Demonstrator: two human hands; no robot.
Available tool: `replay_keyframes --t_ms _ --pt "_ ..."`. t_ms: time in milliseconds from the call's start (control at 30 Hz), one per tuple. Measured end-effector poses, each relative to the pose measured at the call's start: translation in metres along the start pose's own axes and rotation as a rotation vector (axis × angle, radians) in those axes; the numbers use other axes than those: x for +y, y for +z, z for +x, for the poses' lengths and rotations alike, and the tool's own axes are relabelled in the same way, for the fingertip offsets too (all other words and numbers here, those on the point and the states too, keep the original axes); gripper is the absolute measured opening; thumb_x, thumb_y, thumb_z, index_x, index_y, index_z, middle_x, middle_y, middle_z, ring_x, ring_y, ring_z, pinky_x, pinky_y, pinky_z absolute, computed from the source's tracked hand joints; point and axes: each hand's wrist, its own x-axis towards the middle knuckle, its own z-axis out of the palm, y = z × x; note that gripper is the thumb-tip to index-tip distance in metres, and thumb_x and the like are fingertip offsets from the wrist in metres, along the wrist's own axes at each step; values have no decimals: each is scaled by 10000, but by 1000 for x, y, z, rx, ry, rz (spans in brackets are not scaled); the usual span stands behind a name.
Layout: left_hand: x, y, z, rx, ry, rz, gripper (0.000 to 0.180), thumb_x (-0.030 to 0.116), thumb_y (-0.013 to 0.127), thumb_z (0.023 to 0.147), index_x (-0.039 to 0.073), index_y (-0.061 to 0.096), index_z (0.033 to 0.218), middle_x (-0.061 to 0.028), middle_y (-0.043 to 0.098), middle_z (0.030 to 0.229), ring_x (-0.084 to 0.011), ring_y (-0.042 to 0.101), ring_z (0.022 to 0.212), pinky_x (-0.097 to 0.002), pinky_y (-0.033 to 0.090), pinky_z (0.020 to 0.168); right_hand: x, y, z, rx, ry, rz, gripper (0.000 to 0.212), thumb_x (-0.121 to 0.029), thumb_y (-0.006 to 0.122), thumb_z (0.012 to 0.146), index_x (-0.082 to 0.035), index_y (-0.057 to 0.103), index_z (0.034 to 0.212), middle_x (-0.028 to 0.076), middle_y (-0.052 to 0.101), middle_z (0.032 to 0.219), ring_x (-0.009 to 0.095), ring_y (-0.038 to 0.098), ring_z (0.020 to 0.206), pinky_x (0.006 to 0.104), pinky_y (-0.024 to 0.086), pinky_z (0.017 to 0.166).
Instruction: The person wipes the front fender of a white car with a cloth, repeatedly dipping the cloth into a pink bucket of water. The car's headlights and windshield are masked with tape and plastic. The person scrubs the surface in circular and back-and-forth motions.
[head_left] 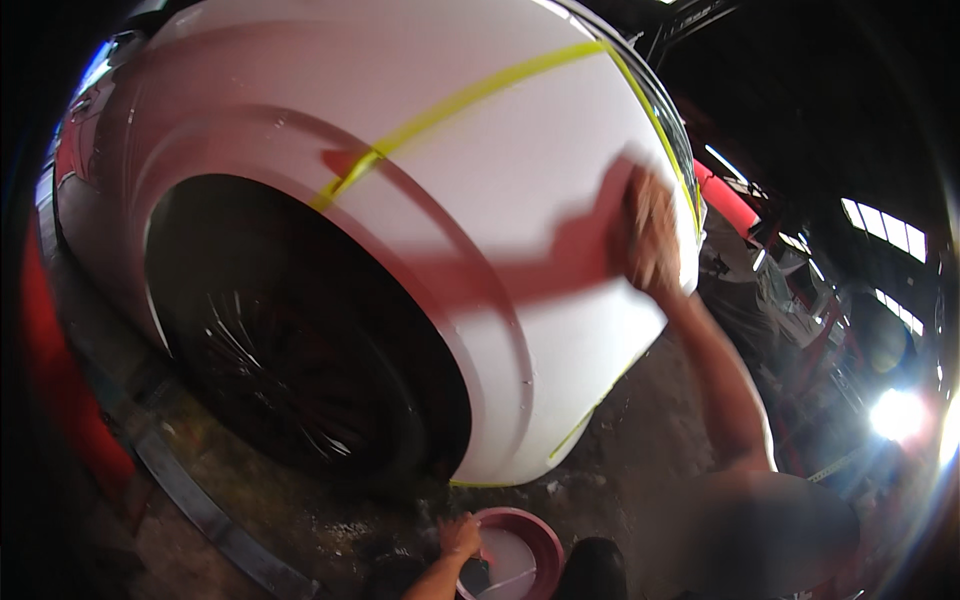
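Note:
The white panel of a car (560,210), around its wheel arch, fills the middle of the view. My right hand (650,230) is against this panel near its right edge, smeared by motion; whether anything lies under the fingers is hidden. A dark shadow of the arm stretches left across the paint. Low in the view, my left hand (460,538) curls over the rim of a pink basin (545,540), which holds cloudy liquid. Something dark grey shows inside the basin just below that hand. Yellow tape (480,92) crosses the panel and also runs along its right edge.
A dark tyre and spoked wheel (290,370) sit in the arch. A metal rail (215,515) curves along the floor at left, beside something red (60,360). A bright lamp (897,414) glares at right. The wet floor (640,430) lies below the panel.

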Motion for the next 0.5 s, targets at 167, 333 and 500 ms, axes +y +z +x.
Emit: replay_keyframes --t_ms 167,333,500 --pt "-12 2 -1 1 22 15 351 335 518 922 45 584 1109 -178 615 1175 -353 549 1141 -562 239 1091 -50 21 -87 47 172 22 565 -220 445 937 143 328 1355 371 334 1400 496 291 1340 558 201 1122" --pt "-1 -6 -7 19 52 122 346 332 519 923 37 586 1091 -176 624 1148 -348 556 1128 -567 248 1082 -55 28 -205 -159 159 -2 605 -110 467 864 156 279 1374 429 303 1380 571 334 1281 629 214 1091" --pt "-9 4 -6 85 110 151 329 326 499 931 31 586 1050 -173 632 1083 -352 566 1094 -572 269 1069 0 22 -96 80 498 110 550 -190 445 921 153 335 1336 382 318 1398 552 283 1314 561 198 1125"
